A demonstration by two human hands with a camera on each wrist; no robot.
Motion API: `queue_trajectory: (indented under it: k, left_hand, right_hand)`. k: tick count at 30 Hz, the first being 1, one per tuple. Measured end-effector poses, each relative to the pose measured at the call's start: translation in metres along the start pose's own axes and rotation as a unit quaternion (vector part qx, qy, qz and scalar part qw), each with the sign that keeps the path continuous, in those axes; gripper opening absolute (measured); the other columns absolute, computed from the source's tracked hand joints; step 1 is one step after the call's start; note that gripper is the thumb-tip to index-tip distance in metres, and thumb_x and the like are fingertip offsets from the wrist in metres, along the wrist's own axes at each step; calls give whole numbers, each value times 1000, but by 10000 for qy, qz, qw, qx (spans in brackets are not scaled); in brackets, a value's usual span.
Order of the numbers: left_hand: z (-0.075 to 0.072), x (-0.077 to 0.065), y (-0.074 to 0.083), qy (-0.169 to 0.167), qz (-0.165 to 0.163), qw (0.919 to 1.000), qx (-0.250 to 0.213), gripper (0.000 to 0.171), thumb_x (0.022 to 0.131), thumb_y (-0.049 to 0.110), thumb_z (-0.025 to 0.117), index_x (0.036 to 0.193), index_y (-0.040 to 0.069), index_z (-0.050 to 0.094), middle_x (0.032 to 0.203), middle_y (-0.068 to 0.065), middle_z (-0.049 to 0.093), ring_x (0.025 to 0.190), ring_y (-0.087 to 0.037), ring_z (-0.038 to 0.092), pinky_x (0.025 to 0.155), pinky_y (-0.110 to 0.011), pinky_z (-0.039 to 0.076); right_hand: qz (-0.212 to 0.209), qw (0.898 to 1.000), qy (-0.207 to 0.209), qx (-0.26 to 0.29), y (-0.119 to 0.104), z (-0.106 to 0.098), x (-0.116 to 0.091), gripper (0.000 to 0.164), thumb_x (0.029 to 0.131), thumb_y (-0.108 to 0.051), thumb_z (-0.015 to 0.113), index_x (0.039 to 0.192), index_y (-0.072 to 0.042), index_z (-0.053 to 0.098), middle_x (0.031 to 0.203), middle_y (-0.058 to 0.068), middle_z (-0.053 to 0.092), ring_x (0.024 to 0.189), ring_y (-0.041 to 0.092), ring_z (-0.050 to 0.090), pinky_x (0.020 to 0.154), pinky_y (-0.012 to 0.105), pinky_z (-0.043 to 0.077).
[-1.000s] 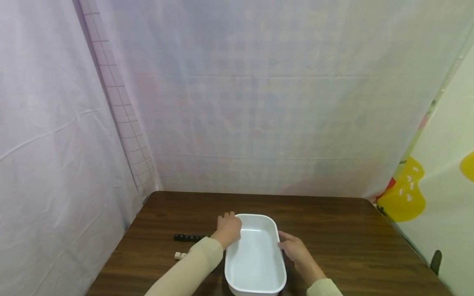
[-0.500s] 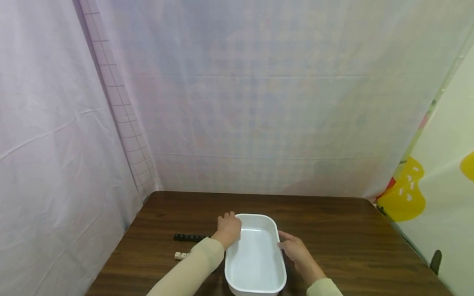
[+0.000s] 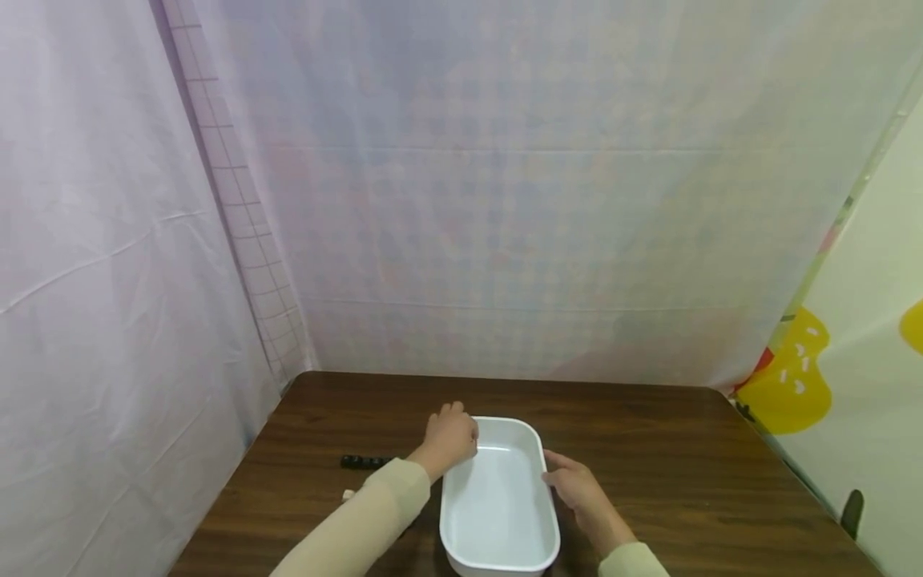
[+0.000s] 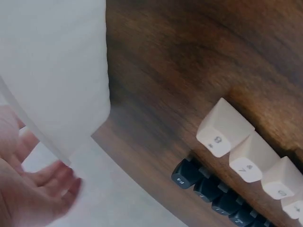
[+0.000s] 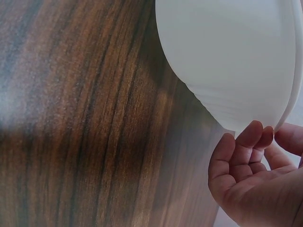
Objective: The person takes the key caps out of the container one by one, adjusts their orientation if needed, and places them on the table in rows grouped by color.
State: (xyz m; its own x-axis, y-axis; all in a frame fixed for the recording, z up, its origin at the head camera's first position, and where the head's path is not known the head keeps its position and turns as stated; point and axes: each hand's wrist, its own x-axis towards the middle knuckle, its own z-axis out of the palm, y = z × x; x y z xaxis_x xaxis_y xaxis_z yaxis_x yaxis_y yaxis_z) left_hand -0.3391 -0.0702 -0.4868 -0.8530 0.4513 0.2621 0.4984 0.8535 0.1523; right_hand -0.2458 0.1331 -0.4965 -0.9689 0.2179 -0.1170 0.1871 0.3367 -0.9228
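Note:
A deep white rectangular dish with rounded corners sits near me on the table, its inside bare. My right hand pinches its right rim, thumb above and curled fingers under the edge, as the right wrist view shows. At the far left corner, my left hand has bent fingers round the rim; they are blurred in the left wrist view. Left of the dish lie a row of black keycaps and a row of white keycaps, partly hidden by the left sleeve in the head view.
The dark wood-grain table reaches back to a pale plastic curtain. Another white curtain hangs at the left, and a white sheet with yellow shapes hangs at the right.
My left hand has shifted slightly away and to the right along the dish corner, its sleeve covering more of both keycap rows. The right hand and the dish stay almost where they were.

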Motion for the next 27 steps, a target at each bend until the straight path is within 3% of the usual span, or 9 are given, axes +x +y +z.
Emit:
queue_trajectory:
  k: [4, 11, 17, 22, 27]
  left_hand:
    - [-6, 1, 3, 442, 315, 9978, -389, 14, 83, 8, 66, 77, 16, 76, 85, 2, 54, 83, -18, 50, 72, -32, 46]
    - [-17, -2, 6, 535, 525, 9897, -1218, 13, 80, 1, 64, 76, 9, 74, 74, 4, 59, 70, -11, 52, 63, -25, 45]
    - [-20, -7, 0, 500, 663, 9851, -1509, 22, 82, 6, 64, 100, 3, 77, 83, -1, 65, 77, -13, 58, 69, -26, 48]
    - [-22, -10, -9, 618, 525, 9788, -1880, 21, 84, 9, 66, 101, 3, 76, 84, 0, 66, 77, -12, 59, 68, -26, 49]
    - [-29, -14, -19, 683, 316, 9703, -2299, 15, 83, 11, 72, 97, 4, 73, 84, 0, 68, 77, -13, 61, 68, -28, 50]
  right_hand:
    - [-72, 10000, -25, 32, 0, -1, -1, 49, 88, -1, 57, 136, 10, 52, 125, 33, 58, 109, 42, 58, 96, 57, 43]
    - [-132, 9999, -32, 57, 1, -1, -1, 49, 88, 0, 57, 136, 10, 52, 127, 33, 56, 112, 42, 56, 97, 57, 43]
    - [135, 9999, -49, -7, 0, -1, 0, 50, 89, -2, 57, 138, 8, 51, 127, 32, 56, 106, 39, 60, 90, 52, 49]
    - [27, 9999, -47, 148, -1, -1, -1, 50, 88, 0, 57, 137, 9, 51, 118, 30, 61, 93, 29, 63, 80, 44, 53]
    - [125, 9994, -94, 312, 0, 0, -1, 51, 89, 0, 57, 139, 8, 49, 111, 26, 64, 87, 27, 65, 75, 43, 55]
